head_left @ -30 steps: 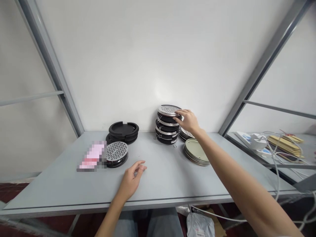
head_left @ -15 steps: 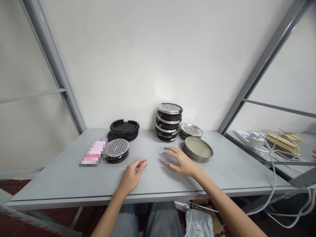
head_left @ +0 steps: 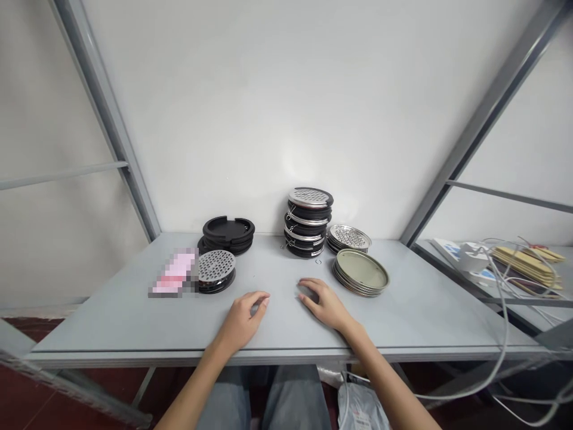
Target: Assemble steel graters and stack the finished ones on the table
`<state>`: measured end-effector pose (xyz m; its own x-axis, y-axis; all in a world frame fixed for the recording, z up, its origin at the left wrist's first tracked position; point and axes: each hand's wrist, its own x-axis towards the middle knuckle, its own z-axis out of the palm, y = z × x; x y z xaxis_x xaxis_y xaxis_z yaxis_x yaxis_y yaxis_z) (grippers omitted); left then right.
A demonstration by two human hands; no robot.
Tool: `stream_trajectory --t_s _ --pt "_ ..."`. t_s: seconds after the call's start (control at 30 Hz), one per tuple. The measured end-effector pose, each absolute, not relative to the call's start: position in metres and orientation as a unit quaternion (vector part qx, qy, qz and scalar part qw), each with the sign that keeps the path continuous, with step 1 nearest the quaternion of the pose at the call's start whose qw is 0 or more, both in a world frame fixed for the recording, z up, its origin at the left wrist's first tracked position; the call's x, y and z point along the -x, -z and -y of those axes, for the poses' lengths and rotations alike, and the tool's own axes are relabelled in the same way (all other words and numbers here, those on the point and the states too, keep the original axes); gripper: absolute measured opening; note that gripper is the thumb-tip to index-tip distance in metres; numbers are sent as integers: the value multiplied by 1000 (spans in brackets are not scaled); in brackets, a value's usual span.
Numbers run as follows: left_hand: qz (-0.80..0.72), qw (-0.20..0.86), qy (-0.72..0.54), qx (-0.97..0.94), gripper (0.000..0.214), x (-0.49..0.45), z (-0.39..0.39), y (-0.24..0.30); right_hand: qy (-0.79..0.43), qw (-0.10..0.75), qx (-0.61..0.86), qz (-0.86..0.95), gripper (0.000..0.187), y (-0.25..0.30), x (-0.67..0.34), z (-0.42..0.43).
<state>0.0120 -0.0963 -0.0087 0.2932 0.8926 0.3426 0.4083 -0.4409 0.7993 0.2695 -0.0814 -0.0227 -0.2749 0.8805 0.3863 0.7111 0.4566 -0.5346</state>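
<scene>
My left hand (head_left: 244,316) rests on the grey table (head_left: 282,331) near its front edge, with thumb and fingers a little apart and nothing between them. Across from it, my right hand (head_left: 326,306) lies on the tabletop, loosely curved, also holding nothing. Closest to the left hand is a low stack of grey discs with holes (head_left: 216,266). The right hand is nearest to a stack of olive round lids (head_left: 362,270). Between these stacks, farther back, stands a tall pile of black rings and silver perforated discs (head_left: 308,221) with wire clasps at its side.
Black notched round trays (head_left: 228,231) are stacked at the back left, with a pixelated pink item (head_left: 176,272) before them. Silver perforated discs (head_left: 351,237) sit behind the olive lids. A small metal ring (head_left: 318,261) lies near the tall pile. White cables (head_left: 501,334) hang at right.
My right hand has come down and back towards me onto the table, its fingers closer together. My left hand has barely moved. The view has shifted slightly.
</scene>
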Motion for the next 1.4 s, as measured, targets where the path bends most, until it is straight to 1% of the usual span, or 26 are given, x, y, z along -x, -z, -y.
stream_trajectory --t_s 0.2,0.4,0.53,0.6,0.7,0.8,0.87,0.97,1.03,1.13,1.2,1.4 --pt "-430 243 -430 -756 27 -11 93 6 -119 333 501 790 31 24 -269 81" --pt "-426 195 -388 -793 27 -1 76 0 -116 331 503 790 28 24 -267 83" --pt "-419 112 -401 -807 22 0 64 5 -83 357 489 792 24 11 -278 81" --pt "-424 79 -408 -805 22 0 63 10 -53 353 502 788 24 -4 -294 73" --pt "-422 67 -406 -808 21 0 64 15 -6 329 550 768 26 -30 -327 54" --pt "-419 68 -409 -808 19 1 64 17 50 281 640 714 31 -47 -358 33" --pt "-418 71 -413 -806 18 2 64 18 68 245 702 666 41 -48 -370 28" --pt "-419 79 -420 -801 17 3 62 21 50 179 750 635 54 -40 -370 37" --pt "-423 86 -424 -796 16 4 61 22 52 151 747 646 52 -33 -362 52" --pt "-432 85 -426 -790 14 5 60 22 38 117 761 637 38 -28 -350 72" --pt "-432 78 -421 -794 13 4 61 22 28 123 780 612 32 -27 -348 78" --pt "-423 72 -405 -807 13 3 61 23 -8 214 780 588 27 -30 -363 71"
